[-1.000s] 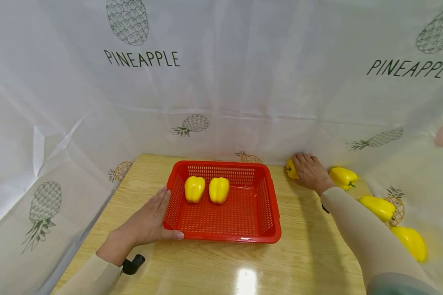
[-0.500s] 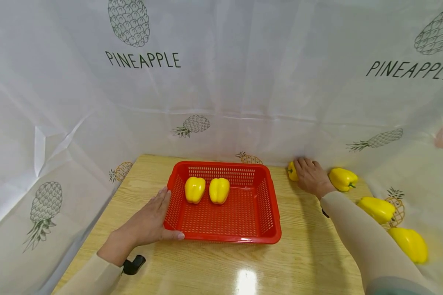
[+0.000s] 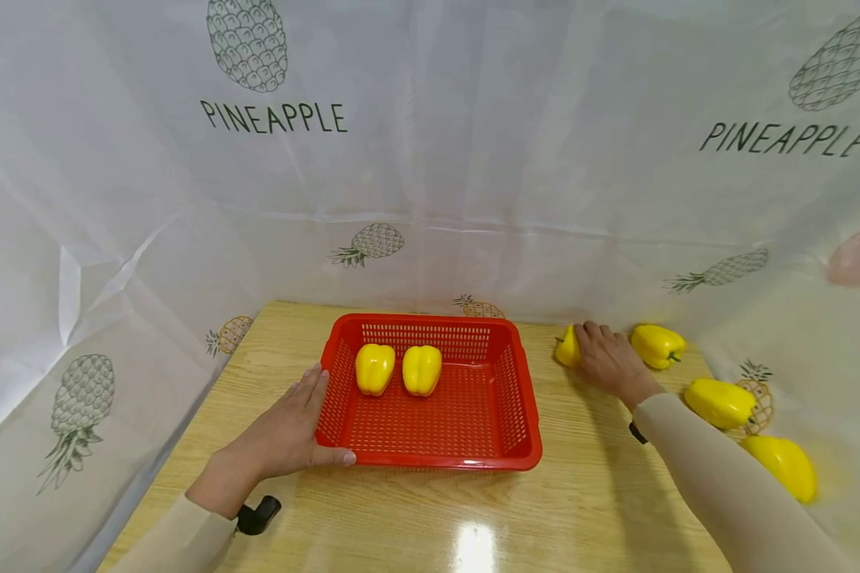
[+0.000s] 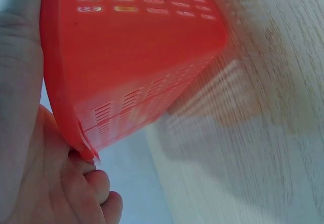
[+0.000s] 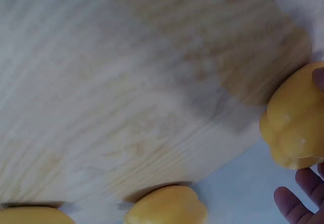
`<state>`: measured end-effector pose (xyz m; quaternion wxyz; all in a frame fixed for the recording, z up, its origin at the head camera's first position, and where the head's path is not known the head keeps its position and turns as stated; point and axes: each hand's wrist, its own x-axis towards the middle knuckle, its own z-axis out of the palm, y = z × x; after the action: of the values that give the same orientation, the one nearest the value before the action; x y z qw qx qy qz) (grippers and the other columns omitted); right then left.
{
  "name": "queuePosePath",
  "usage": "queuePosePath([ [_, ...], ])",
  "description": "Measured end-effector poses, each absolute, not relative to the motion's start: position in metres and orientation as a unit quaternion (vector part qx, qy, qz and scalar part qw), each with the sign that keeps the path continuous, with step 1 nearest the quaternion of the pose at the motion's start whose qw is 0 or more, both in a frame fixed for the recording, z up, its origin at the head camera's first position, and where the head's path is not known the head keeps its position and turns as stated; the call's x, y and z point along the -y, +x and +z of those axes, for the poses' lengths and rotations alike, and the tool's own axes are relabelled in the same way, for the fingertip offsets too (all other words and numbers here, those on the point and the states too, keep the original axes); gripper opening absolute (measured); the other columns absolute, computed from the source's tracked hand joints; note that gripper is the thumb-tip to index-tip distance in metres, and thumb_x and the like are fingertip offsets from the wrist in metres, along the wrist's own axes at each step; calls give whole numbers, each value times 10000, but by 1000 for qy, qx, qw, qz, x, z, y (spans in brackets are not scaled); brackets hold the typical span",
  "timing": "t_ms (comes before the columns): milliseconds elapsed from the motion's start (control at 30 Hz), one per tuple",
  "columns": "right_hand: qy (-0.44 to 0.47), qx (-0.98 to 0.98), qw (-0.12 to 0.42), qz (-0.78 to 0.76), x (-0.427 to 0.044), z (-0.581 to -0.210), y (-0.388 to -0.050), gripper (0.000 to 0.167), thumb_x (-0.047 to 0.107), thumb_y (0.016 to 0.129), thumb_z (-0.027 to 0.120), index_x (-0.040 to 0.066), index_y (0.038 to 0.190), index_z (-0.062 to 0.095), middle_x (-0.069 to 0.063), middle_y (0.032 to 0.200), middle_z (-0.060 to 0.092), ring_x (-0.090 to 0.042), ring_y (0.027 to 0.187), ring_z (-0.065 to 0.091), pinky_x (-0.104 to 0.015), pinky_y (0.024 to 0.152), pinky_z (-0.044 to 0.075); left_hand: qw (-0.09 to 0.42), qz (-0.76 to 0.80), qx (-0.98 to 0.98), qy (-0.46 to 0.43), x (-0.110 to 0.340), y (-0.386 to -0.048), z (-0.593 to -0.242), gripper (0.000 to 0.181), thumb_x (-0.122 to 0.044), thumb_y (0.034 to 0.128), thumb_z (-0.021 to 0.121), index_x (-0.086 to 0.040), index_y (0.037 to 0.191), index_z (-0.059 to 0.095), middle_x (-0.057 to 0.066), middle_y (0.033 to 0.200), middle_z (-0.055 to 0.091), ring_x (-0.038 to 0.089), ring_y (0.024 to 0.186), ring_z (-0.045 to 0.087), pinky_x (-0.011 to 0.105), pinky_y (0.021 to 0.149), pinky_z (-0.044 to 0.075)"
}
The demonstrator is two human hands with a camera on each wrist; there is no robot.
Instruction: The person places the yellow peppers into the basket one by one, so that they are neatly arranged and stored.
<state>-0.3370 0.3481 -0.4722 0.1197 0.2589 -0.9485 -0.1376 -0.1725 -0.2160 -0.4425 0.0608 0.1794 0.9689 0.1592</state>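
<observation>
In the head view a red plastic basket (image 3: 430, 430) sits on the wooden table, with two yellow bell peppers (image 3: 375, 369) side by side in its back left part. My left hand (image 3: 287, 426) rests against the basket's front left corner, fingers straight along the left side and thumb on the front rim. At the back right, my right hand (image 3: 605, 358) grips another yellow bell pepper (image 3: 568, 348), partly hidden under the fingers. The right wrist view shows this bell pepper (image 5: 293, 117) between the thumb and fingers; whether it touches the table is unclear.
More yellow bell peppers lie along the right side: one at the back (image 3: 657, 345), one in the middle (image 3: 719, 402) and one nearer (image 3: 781, 468). A white sheet (image 3: 430, 263) printed with pineapples walls in the back and sides of the table (image 3: 373, 517).
My right hand and the bell pepper it grips have shifted slightly away from the back sheet, toward me. The left hand still rests at the basket; the view has turned a little.
</observation>
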Motion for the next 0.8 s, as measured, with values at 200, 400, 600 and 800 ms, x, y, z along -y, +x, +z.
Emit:
queuePosePath([
  [200, 242, 953, 141, -115, -343, -476, -315, 764, 389, 900, 843, -123, 1314, 455, -288, 1125, 573, -435, 940, 605, -552, 743, 583, 59, 157, -969, 180, 217, -173, -444, 1451, -945, 756, 594, 137, 1623, 168, 321, 1720, 148, 484, 1599, 192, 634, 1258, 284],
  [400, 198, 962, 156, -104, -327, -478, -286, 778, 463, 892, 828, -132, 1238, 467, -251, 1027, 548, -387, 863, 555, -497, 677, 566, 63, 160, -969, 176, 216, -173, -444, 1444, -925, 755, 627, 131, 1626, 166, 316, 1722, 147, 486, 1599, 188, 638, 1258, 281],
  [600, 166, 970, 155, -86, -310, -475, -261, 834, 510, 880, 829, -189, 1191, 495, -250, 929, 525, -363, 761, 535, -505, 628, 586, 63, 162, -969, 177, 216, -173, -444, 1435, -912, 763, 637, 136, 1623, 167, 318, 1722, 142, 491, 1598, 187, 641, 1256, 283],
  [800, 150, 978, 119, -82, -306, -465, -247, 861, 535, 876, 820, -181, 1218, 486, -258, 962, 549, -379, 805, 571, -536, 677, 588, 63, 156, -969, 181, 216, -174, -444, 1454, -950, 757, 584, 137, 1624, 157, 318, 1726, 124, 492, 1596, 190, 644, 1253, 285],
])
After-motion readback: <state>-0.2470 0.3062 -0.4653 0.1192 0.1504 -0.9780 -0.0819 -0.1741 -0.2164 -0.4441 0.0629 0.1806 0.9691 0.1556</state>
